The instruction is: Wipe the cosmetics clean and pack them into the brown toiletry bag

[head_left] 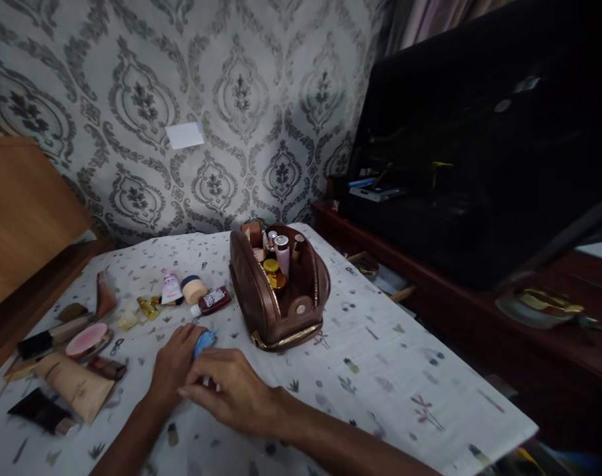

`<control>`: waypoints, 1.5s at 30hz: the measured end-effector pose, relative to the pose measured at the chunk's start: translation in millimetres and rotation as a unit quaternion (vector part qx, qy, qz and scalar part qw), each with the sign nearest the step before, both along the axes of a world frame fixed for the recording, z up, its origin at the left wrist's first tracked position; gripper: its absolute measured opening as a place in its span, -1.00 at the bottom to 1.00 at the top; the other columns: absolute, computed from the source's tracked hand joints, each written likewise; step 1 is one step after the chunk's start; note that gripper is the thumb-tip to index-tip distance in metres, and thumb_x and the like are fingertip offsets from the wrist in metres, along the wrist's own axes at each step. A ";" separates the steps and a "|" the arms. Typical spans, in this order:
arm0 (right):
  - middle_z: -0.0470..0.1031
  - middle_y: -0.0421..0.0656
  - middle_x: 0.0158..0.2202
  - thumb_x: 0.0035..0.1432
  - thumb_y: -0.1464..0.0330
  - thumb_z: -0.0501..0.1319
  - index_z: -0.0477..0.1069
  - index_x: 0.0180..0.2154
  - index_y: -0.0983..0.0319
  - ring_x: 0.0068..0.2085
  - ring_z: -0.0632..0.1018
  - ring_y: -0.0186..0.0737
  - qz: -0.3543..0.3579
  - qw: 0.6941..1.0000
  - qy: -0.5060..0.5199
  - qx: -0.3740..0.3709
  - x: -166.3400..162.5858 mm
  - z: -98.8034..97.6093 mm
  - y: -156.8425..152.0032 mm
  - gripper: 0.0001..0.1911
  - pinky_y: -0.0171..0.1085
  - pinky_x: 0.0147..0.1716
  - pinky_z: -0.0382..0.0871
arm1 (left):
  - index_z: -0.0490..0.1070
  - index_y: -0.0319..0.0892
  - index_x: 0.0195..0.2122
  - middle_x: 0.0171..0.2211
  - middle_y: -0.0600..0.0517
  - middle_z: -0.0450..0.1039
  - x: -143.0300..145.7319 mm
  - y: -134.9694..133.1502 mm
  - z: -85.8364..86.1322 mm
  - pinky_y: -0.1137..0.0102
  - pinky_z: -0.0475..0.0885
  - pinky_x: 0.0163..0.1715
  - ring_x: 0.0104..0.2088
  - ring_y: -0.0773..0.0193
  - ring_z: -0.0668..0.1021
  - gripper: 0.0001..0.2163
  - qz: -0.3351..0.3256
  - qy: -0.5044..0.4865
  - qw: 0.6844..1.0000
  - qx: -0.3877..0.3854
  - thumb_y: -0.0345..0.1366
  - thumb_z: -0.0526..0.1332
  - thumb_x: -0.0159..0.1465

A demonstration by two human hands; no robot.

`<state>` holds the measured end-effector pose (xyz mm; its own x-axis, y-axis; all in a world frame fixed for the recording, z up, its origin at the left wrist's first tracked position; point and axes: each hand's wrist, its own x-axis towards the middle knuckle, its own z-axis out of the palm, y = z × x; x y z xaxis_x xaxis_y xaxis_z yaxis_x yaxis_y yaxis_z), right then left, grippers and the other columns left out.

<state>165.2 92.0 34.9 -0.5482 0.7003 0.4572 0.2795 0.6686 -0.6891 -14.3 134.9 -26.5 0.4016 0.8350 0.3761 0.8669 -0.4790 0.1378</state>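
Note:
Both my hands meet low on a table covered with a white patterned cloth [380, 357]. My left hand [174, 363] is closed around a small blue object [204, 341], only partly visible. My right hand [229, 390] lies over it, fingers curled and pinching at the same blue object. Just behind them stands an open brown leather cosmetic bag [281, 297], upright, holding several small bottles and jars.
Cosmetics lie scattered left of the bag: a dark red bottle [212, 301], a beige jar [194, 289], a pink tube [171, 289], a pink compact [87, 340], a brush [53, 336], a tan pouch [75, 387]. A dark wooden shelf [454, 297] with a black case [479, 152] stands right.

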 end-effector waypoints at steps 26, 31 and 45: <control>0.24 -0.33 -0.63 0.23 0.36 0.19 0.23 -0.58 0.24 -0.57 0.19 -0.43 -0.050 0.996 0.000 -0.069 0.1 -56.5 11.1 -0.66 -0.38 -0.50 0.03 | 0.41 -0.08 -0.17 -0.22 0.00 0.45 6.4 -5.1 12.1 0.30 0.40 -0.18 -0.16 0.13 0.47 -0.86 0.026 -0.010 0.998 -0.050 -0.25 0.12 0.31; 0.41 -0.29 -0.57 0.24 0.33 0.20 0.39 -0.51 0.25 -0.56 0.31 -0.42 -0.061 0.996 -0.042 -0.040 1.0 -54.5 10.0 -0.73 -0.37 -0.51 0.06 | 0.43 -0.08 -0.16 -0.21 -0.01 0.46 4.8 -3.1 8.2 0.29 0.42 -0.19 -0.16 0.12 0.50 -0.83 0.024 -0.019 0.999 -0.038 -0.22 0.09 0.31; 0.65 -0.15 -0.31 0.30 0.25 0.15 0.54 -0.23 0.23 -0.36 0.58 -0.25 -0.050 0.990 -0.135 -0.012 5.5 -46.5 10.2 -0.76 -0.31 -0.42 0.19 | 0.46 -0.08 -0.14 -0.18 -0.03 0.52 1.2 1.0 -0.8 0.28 0.48 -0.18 -0.16 0.11 0.55 -0.73 0.029 -0.015 0.999 0.012 -0.11 0.05 0.31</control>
